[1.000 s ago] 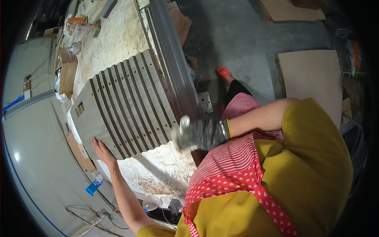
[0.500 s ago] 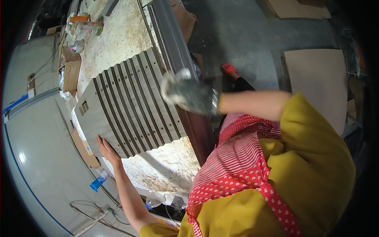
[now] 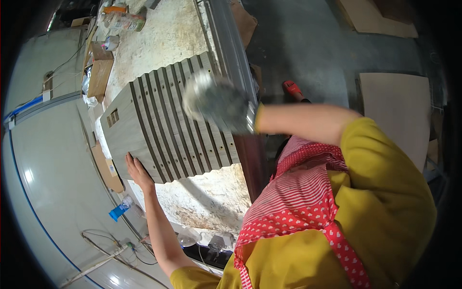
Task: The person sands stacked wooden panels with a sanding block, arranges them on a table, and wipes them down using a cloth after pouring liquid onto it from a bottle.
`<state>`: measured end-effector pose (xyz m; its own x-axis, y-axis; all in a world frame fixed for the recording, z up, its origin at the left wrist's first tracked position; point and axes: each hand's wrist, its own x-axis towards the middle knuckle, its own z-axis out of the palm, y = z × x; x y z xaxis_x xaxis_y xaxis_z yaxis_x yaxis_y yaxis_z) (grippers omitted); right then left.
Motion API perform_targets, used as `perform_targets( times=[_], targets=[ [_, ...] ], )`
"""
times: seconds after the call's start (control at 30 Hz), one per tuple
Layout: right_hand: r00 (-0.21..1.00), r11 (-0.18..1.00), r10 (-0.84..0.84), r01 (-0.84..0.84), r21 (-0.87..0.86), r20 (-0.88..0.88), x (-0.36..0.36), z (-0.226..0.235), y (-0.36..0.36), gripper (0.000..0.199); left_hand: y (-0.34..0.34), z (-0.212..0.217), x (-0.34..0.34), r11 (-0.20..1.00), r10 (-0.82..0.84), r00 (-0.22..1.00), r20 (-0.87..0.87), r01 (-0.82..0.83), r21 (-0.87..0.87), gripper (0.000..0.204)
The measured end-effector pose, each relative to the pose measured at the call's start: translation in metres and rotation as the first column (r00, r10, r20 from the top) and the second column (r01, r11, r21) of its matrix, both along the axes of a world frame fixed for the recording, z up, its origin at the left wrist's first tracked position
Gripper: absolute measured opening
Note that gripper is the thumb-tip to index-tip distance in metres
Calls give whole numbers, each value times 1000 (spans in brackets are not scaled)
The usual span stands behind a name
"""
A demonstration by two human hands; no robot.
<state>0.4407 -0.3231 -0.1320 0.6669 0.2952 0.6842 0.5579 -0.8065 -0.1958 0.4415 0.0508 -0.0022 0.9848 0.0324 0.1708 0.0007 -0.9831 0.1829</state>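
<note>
A grey wood-grain panel [image 3: 130, 130] with dark parallel grooves, small holes and a rectangular cut-out near its tapered end lies on the worktable. My bare left hand [image 3: 139, 172] rests on the panel's near left edge, fingers stretched out flat. Over the grooves, towards the panel's right side, is my right hand [image 3: 216, 103] in a grey-green glove with whitish fingers. Motion smears those fingers, so whether they hold anything is unclear, as is whether they touch the surface.
The worktable [image 3: 211, 197] has a stained whitish top and a dark edge rail on the right. At the back left stand a cardboard box [image 3: 100, 72] and a clear bottle [image 3: 126, 21]. A blue-capped bottle [image 3: 120, 209] is beyond the left edge. Flat boards [image 3: 394, 115] lie on the floor at right.
My gloved right hand has moved leftwards from the panel's right edge to above its grooves. My left hand stays on the panel's edge. The whole view has shifted slightly.
</note>
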Motion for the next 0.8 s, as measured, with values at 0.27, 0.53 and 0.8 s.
perform_targets(
  times=[0.27,0.53,0.8],
  targets=[
    [272,458,889,-484,746,-369,-19,80,-10,18,6,3,-16,996,84,996,-7,-84,21,50],
    [940,986,-33,-25,-163,-339,24,88,39,11,0,-5,-5,997,72,997,-10,-72,28,49],
    [500,696,694,-649,306,-519,0,157,29,25,-3,-1,-20,983,177,984,-28,-175,64,50]
  ],
)
